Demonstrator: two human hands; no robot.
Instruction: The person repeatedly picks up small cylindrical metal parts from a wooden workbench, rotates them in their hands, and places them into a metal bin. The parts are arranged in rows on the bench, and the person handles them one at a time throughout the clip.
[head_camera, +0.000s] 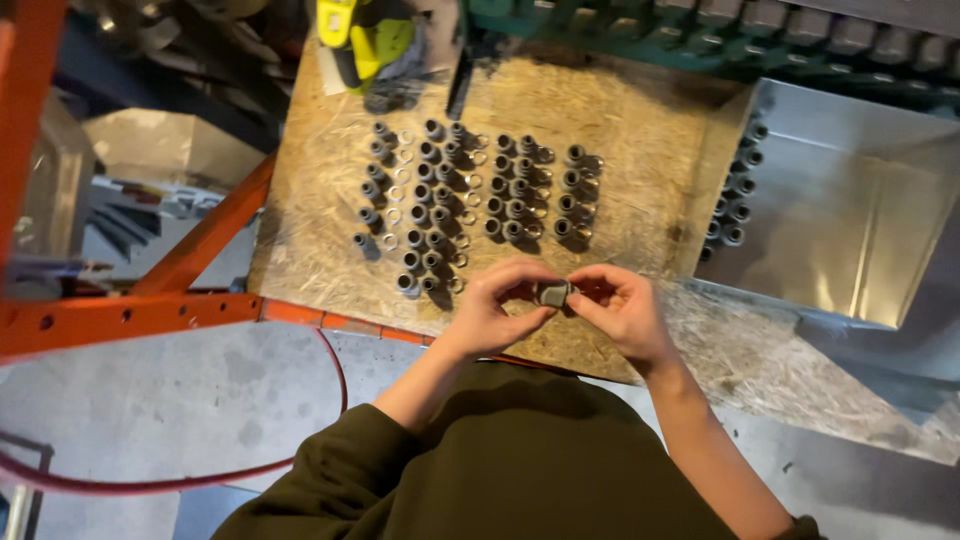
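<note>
**Both hands meet on one small grey fitting**

The left hand (497, 300) and the right hand (618, 303) are drawn together over the near edge of a rough chipboard work surface (640, 130), fingertips facing each other. Between them sits a small, dark grey, cylinder-shaped metal fitting (553, 293), pinched from both sides: the left hand's fingers are curled in tight with the thumb under the piece, and the right hand's fingers are likewise closed around its other end. Whether a second, smaller part is hidden inside the right hand's grip cannot be told from this angle.

Just beyond the fingertips, further from the person, stand several rows of similar dark grey cylindrical fittings (440, 200), upright on the board, with thin silvery metal rings (395, 193) lying among and beside them. The nearest of these are close to the left hand's knuckles but not touching.

Beyond the right hand and off to its outer side is a shiny sheet-metal box (860, 220), with a line of the same grey fittings (735, 195) standing along its nearer wall.

Far beyond the left hand, at the board's back edge, lies a yellow-green and black power tool (365, 40). To the left hand's outer side runs an orange painted steel frame (130, 315), and a dark red hose (150, 485) curves across the grey concrete floor below it.
</note>
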